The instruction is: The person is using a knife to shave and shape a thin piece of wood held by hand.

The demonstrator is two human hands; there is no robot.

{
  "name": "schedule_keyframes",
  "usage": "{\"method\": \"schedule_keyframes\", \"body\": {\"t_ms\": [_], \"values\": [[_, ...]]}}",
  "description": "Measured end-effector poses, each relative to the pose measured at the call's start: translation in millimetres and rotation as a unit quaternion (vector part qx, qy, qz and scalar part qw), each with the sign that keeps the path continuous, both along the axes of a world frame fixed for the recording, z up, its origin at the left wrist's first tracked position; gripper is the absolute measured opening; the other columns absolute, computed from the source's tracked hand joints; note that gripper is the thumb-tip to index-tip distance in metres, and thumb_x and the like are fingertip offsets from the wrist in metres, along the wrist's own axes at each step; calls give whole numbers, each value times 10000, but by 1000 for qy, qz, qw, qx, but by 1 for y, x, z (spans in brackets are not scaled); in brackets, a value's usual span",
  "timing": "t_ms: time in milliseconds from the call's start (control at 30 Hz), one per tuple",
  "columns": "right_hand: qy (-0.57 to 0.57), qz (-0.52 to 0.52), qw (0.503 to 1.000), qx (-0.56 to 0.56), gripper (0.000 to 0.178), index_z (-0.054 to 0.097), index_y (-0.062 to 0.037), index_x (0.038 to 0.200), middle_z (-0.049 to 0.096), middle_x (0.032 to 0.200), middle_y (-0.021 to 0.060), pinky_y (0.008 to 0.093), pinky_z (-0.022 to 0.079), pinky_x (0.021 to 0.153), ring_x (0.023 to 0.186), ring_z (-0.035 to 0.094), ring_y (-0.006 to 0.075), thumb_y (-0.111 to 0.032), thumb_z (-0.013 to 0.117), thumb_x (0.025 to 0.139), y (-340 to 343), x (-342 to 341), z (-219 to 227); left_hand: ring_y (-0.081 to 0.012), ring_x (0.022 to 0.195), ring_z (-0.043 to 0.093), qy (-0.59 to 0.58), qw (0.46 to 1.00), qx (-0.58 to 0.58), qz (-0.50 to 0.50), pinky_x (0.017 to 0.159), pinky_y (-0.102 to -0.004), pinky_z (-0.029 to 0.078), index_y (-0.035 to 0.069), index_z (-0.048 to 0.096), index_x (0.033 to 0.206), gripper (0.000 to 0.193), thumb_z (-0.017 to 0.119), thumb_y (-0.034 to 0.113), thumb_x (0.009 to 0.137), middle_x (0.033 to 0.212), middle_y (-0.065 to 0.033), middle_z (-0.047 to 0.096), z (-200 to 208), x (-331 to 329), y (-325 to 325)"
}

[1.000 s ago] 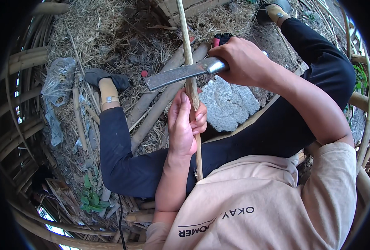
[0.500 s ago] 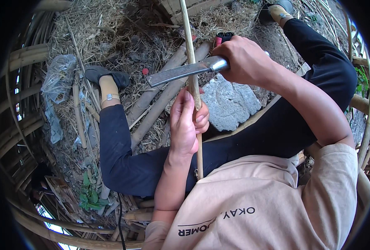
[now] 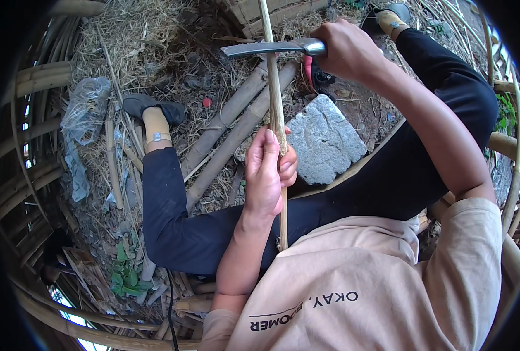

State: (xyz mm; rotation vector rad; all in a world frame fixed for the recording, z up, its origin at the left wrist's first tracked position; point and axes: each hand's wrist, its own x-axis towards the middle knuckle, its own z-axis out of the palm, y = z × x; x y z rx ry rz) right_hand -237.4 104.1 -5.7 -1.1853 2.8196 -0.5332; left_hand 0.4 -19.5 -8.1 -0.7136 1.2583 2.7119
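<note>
My left hand [image 3: 269,167] is closed around a long pale bamboo pole [image 3: 276,96], thumb lying along it. The pole runs from my waist up past the top of the view. In my right hand [image 3: 349,50] is a knife [image 3: 266,49] with a long grey blade and a shiny metal collar; my fingers hide its handle. The blade lies across the pole, well beyond my left hand, its tip pointing left. Whether its edge touches the wood I cannot tell.
A grey stone block [image 3: 325,140] stands between my legs. Bamboo poles [image 3: 231,114] lie on straw-strewn ground beside it. A clear plastic bag [image 3: 84,111] is at the left, near my shoe [image 3: 153,109]. Close to the stone are a pink-and-black object [image 3: 317,76] and a red cap [image 3: 207,102]. Bamboo fencing [image 3: 35,140] curves round the left.
My right hand has moved the knife farther up along the pole, away from my left hand. My left hand keeps its grip, shifted only slightly.
</note>
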Motion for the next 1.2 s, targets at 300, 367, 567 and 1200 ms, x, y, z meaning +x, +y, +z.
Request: {"method": "schedule_keyframes", "body": {"t_ms": [300,367,567,1200], "values": [[-27,18,999,-2,200,729,-37,880,695,783,203,485,568,721,748,692,399,-127,705,702,1,1,-2,0,490,251,12,1000,23,-7,396,-158,219,88,524,1195,286,347,299,1117,654,48,371,-1,1,-5],[-34,20,999,-19,175,718,-22,864,675,756,212,488,552,706,737,680,402,-110,683,718,2,4,-1,0,489,257,11,1000,27,-5,395,-157,224,85,523,1197,286,349,297,1115,653,46,377,-1,0,-5],[-75,29,997,-12,154,724,-32,852,685,742,199,483,566,708,731,689,397,-150,707,754,-1,16,8,-1,486,267,6,1000,25,2,393,-157,236,77,522,1200,292,356,300,1112,651,43,393,0,0,-7],[55,-120,991,20,204,739,-54,965,712,872,223,493,559,782,835,706,390,-120,658,790,13,-47,-4,2,471,237,1,1000,14,2,388,-169,192,106,527,1158,280,339,310,1117,625,62,340,4,3,-2]]}}
